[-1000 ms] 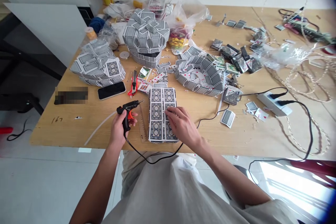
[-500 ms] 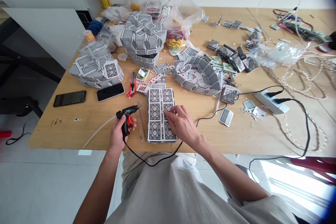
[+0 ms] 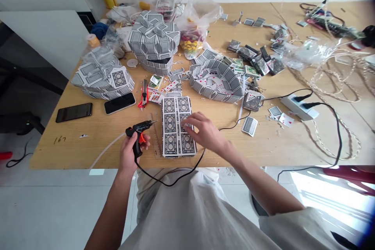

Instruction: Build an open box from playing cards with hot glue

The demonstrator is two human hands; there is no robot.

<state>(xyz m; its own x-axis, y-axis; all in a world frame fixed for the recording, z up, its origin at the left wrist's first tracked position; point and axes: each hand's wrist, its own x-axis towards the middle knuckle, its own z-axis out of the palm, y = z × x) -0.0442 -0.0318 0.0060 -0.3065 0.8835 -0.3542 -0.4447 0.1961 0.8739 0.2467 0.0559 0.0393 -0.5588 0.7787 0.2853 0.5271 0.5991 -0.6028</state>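
Observation:
My left hand is wrapped round the handle of a black hot glue gun with an orange trigger. Its metal nozzle points right, towards a rectangular panel of playing cards, laid backs up in two columns. A white glue stick trails from the gun's rear. Over the panel's right column is my right hand, thumb and forefinger a little apart with nothing visible between them. Whether its fingertips touch the cards I cannot tell. A clear ruler lies along the panel's left edge.
Boxes built from cards stand behind: a lidded one, another at left and an open tray. Two phones, a red utility knife and loose cards lie around. The gun's cord loops by my lap; a power strip sits right.
My right hand's thumb and forefinger have parted from a pinch at the panel's middle, and the hand has risen slightly. The left hand still holds the glue gun. The whole view has shifted a little.

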